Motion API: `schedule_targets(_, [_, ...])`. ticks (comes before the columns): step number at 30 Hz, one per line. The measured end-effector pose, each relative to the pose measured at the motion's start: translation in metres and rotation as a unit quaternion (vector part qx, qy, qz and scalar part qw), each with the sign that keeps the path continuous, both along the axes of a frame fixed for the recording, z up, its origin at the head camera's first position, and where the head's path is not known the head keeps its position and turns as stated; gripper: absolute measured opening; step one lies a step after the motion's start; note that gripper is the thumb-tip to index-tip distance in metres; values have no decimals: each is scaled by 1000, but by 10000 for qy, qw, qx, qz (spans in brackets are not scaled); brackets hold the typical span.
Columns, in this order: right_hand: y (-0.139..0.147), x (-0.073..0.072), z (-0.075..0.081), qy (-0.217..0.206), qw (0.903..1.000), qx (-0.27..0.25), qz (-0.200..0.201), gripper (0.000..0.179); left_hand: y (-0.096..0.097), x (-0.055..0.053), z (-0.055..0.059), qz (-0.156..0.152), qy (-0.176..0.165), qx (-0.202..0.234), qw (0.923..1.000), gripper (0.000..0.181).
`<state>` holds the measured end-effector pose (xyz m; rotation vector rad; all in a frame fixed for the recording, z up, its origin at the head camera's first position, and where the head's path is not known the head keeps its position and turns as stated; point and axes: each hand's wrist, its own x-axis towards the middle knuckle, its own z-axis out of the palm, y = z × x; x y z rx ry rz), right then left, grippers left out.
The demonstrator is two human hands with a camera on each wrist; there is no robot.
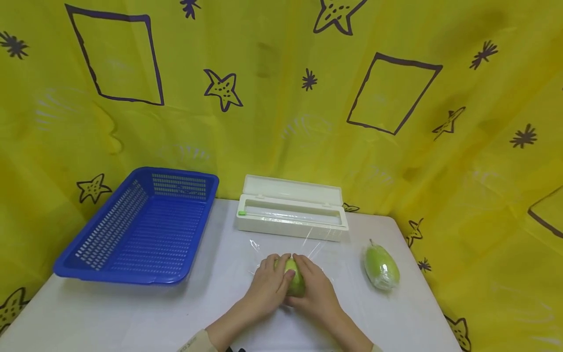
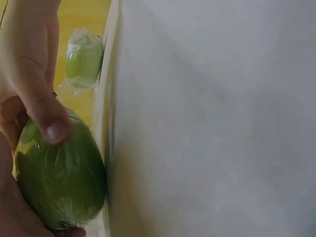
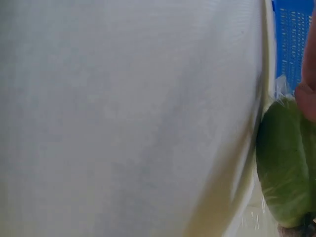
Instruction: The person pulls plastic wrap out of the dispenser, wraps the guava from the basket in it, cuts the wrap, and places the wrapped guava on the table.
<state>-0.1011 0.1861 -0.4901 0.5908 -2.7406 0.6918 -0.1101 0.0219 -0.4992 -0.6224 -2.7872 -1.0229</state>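
Note:
Both hands hold an oval green fruit on the table, in front of the cling film box. My left hand curls round its left side, with the thumb over the top. From the right, my right hand grips it. In the left wrist view, clear film lies tight and wrinkled over the fruit, and the right thumb presses on it. A sheet of cling film spreads beyond the hands toward the box. The palms are hidden.
The white cling film box stands at the back with its lid raised and a roll inside. A blue plastic basket sits at the left. Another green fruit, wrapped in film, lies at the right. A yellow patterned curtain surrounds the table.

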Motion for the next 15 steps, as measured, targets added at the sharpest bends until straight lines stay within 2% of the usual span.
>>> schedule_targets(2, [-2,-2,0,-13,9999,162,32,103,-1,-2,0,-7,-97,62,9999,57])
schedule_targets(5, [-2,-5,0,-61,9997,239,47,105,-4,-5,0,-52,-527,440,9976,64])
schedule_targets(9, [0,-11,1,-257,9993,242,74,102,-14,-13,1,4,-1052,1219,9869,64])
schedule_targets(12, [4,-15,3,-515,9985,194,78,98,-26,-19,4,-6,-1129,1728,9785,58])
schedule_targets(15, [10,-20,4,-781,9969,53,5,95,-37,-21,7,-58,-970,1875,9774,51])
